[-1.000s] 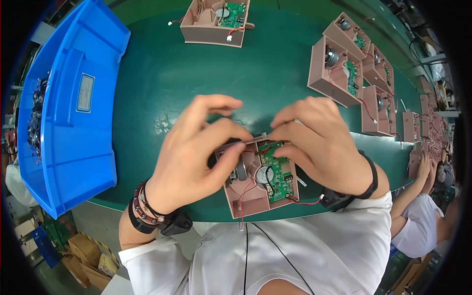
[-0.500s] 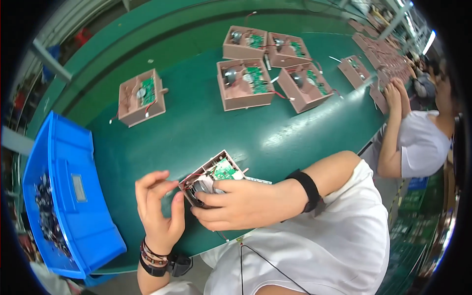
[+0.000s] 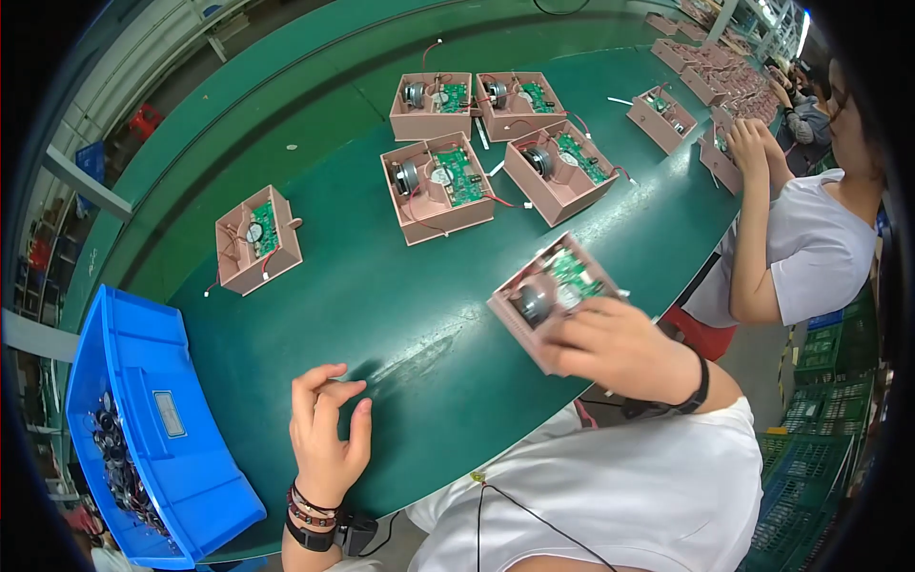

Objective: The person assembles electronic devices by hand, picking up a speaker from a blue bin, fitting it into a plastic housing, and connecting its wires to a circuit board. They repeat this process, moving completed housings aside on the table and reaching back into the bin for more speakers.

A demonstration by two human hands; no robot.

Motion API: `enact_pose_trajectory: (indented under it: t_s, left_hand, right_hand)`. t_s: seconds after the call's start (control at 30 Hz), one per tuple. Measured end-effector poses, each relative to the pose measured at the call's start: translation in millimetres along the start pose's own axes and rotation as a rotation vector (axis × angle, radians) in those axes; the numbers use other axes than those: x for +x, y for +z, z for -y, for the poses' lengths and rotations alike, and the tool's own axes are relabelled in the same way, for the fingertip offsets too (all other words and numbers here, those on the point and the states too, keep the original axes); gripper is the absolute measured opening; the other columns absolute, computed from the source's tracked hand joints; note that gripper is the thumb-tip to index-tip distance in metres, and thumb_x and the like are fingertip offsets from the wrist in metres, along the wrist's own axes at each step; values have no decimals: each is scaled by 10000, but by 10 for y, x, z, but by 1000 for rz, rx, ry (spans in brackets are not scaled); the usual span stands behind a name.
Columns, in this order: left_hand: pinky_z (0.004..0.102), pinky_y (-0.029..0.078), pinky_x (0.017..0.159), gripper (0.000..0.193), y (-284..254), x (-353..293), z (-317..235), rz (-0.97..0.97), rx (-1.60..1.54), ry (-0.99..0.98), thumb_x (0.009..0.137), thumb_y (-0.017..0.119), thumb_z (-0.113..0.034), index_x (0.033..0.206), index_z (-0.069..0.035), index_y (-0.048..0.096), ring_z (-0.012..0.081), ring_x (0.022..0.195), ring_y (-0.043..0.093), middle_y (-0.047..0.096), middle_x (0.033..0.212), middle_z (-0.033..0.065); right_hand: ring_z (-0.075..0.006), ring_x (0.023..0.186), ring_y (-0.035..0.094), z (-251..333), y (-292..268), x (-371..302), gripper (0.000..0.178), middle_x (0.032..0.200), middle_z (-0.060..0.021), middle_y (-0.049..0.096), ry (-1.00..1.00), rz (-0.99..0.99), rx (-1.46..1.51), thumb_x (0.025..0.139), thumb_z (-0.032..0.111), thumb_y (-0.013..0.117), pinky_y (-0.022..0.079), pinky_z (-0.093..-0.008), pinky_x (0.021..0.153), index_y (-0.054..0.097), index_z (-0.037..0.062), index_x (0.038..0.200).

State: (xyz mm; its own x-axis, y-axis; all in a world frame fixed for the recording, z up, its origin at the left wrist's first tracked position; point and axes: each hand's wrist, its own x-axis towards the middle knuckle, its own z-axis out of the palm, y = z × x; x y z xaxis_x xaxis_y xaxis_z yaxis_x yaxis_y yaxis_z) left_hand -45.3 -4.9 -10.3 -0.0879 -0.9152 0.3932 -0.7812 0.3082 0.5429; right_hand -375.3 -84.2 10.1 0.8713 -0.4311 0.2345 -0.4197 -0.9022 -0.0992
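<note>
My right hand (image 3: 624,348) grips a pink open-topped housing (image 3: 553,296) by its near edge, fingers curled over the rim and pressed against the side, so the box sits tilted just above the green conveyor belt (image 3: 381,305), over its near edge to my right. Inside the box I can see a round grey motor part and a green circuit board with thin wires. My left hand (image 3: 326,434) holds nothing: it hovers over the belt near my body, fingers loosely bent and a little apart, thumb and forefinger close together but not pinching anything I can make out. Just to its left stands a blue plastic bin (image 3: 143,381) with a heap of small dark round parts (image 3: 114,458) in its near end. Farther out on the belt lie more pink housings of the same kind: one alone (image 3: 257,238) toward the left, and four grouped (image 3: 477,143) in the middle, each with a board and wires inside. At my right, another person (image 3: 810,238) in a white shirt bends over further housings.
</note>
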Motion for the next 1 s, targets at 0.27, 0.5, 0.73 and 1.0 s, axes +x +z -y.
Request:
enact_pose_trajectory:
  t_s: [0.27,0.5,0.73,1.0]
  left_hand:
    - [396,464,803,274,-253,387,106,-59,489,100,763,691,-65,1024,-75,606,307,984,579,544,1173,141]
    - [423,438,813,307,-158,831,1109,-240,685,-16,753,704,-149,1021,-76,575,290,1025,547,568,1107,113]
    - [427,433,791,187,-314,736,832,-56,678,-65,758,636,-98,943,-92,605,265,915,595,606,1000,103]
    - [332,450,565,70,-730,-151,-490,6,490,77,765,652,-146,782,-122,589,209,677,589,567,724,16]
  right_hand:
    - [-272,1025,587,-482,-189,-459,161,951,-116,628,409,-14,-337,750,32,521,424,-415,953,558,20,907]
    - [-308,1126,539,-581,-237,-558,248,1163,-140,573,472,-101,-571,750,-4,521,414,-419,954,567,26,991]
    - [-280,1105,543,46,-311,332,303,1172,-108,574,37,-191,-186,728,65,603,428,-424,904,591,77,1031]
    - [-258,979,569,374,504,1423,277,1099,-82,589,-668,-260,55,746,180,682,436,-428,855,617,134,1012]
